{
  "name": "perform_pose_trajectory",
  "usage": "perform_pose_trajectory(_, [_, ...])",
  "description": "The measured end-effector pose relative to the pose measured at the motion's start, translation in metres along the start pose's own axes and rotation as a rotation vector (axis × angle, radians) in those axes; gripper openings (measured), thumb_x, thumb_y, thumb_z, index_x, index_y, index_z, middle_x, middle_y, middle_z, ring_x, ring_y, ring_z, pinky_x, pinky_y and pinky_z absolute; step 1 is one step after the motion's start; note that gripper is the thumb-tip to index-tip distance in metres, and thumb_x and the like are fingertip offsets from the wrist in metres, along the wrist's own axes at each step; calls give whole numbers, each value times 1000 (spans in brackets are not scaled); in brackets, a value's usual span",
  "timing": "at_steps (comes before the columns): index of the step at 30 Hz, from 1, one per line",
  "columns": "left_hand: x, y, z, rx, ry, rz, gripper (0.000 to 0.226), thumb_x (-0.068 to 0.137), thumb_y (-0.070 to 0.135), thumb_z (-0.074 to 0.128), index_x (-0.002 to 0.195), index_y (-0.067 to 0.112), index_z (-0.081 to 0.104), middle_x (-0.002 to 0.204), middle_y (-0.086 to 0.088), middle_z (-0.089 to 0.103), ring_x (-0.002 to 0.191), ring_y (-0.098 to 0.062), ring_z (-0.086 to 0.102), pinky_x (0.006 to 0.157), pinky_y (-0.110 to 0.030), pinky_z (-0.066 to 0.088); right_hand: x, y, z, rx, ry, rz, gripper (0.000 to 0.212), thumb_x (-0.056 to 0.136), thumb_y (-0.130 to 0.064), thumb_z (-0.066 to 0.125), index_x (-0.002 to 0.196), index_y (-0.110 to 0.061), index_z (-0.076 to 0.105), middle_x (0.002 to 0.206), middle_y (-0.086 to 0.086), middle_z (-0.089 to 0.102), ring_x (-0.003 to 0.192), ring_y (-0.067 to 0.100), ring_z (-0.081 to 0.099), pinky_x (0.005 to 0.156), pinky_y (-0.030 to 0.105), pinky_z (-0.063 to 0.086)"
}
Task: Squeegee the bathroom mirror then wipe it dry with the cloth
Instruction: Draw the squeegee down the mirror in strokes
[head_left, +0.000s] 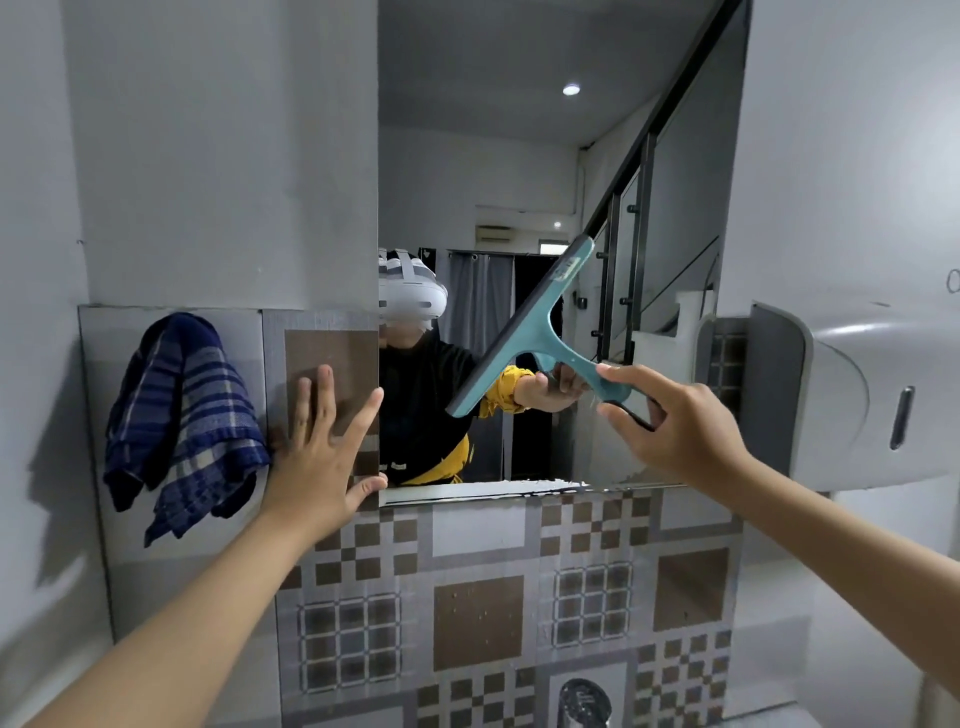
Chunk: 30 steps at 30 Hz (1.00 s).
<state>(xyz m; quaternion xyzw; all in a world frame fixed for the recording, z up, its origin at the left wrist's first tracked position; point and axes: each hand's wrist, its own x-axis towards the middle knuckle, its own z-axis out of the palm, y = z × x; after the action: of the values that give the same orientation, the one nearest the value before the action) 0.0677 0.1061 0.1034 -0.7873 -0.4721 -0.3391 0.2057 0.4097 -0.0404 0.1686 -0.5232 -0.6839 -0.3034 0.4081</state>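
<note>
Teal squeegee (524, 332) lies tilted against the mirror (519, 156), its handle pinched in my right hand (670, 421). My left hand (317, 452) is spread open, flat on the tiles (478, 613) at the mirror's left edge, just beside the blue cloth (182, 421) hanging on the wall.

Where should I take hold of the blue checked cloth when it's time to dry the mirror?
Grip the cloth near its top, where it bunches at the hanging point on the tiled wall, coming from the front and lifting up and off. Its lower corners hang loose and would only trail. The left hand lies flat right beside it; the right hand holds the squeegee.
</note>
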Motion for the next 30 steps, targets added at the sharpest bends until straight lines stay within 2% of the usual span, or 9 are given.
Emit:
perform_pose_trajectory(3, [-1,0,-1,-1,11,8,107,73,53,67,146,40,-10,153,-9,-32,139,-30,-32,94,-68,36,-10,24,-10,7,16,33,39,82,-29,71,120,-25,63,44,-9,34,35,10,28,38,20,26])
perform_pose_trajectory(7, [0,1,0,9,5,-18,107,73,52,68,145,41,-10,152,-7,-34,138,-27,-35,95,-68,35,-30,57,-18,5,40,101,36,82,-25,72,117,-25,63,49,6,52,38,27,43,37,32,40])
perform_pose_trajectory(11, [0,2,0,4,0,-35,106,73,51,69,147,39,-6,152,-7,-34,136,-25,-38,96,-69,34,-46,75,-22,21,41,148,38,81,-20,75,118,-19,64,52,-3,51,39,19,39,42,24,37])
perform_pose_trajectory(13, [0,3,-1,14,-8,-38,105,73,51,68,147,38,-5,151,-7,-35,134,-24,-41,98,-69,30,-49,78,-21,37,42,156,39,81,-21,74,118,-18,64,55,-6,51,40,18,39,42,25,37])
perform_pose_trajectory(16, [0,4,-1,16,-9,-39,105,73,51,69,148,37,-4,151,-7,-36,132,-22,-43,101,-70,21,-52,81,-16,65,58,180,39,81,-23,73,119,-19,63,60,-2,58,41,20,43,41,28,40])
perform_pose_trajectory(20, [0,5,-2,15,-7,-41,105,73,51,69,147,37,-4,151,-8,-35,131,-21,-44,101,-70,22,-64,83,-10,102,69,210,40,81,-21,72,119,-17,61,63,4,60,41,28,46,38,32,43])
perform_pose_trajectory(24, [0,3,0,6,-3,-33,108,72,49,71,146,39,-7,151,-7,-35,133,-22,-43,100,-72,21,-78,76,1,195,99,313,38,83,-15,71,118,-19,59,62,-3,56,40,15,35,37,21,32])
perform_pose_trajectory(27, [0,4,0,10,-11,-33,108,73,49,69,146,39,-10,150,-6,-38,132,-22,-44,101,-72,19,-83,56,14,297,128,412,30,86,-16,69,113,-19,57,62,-11,51,41,10,38,37,13,27])
perform_pose_trajectory(30, [-2,6,-3,6,-3,-28,104,73,48,70,148,35,-2,152,-10,-33,134,-28,-39,99,-71,25,-83,35,26,398,149,498,26,90,-16,64,112,-20,52,67,-1,54,40,7,39,36,12,31])
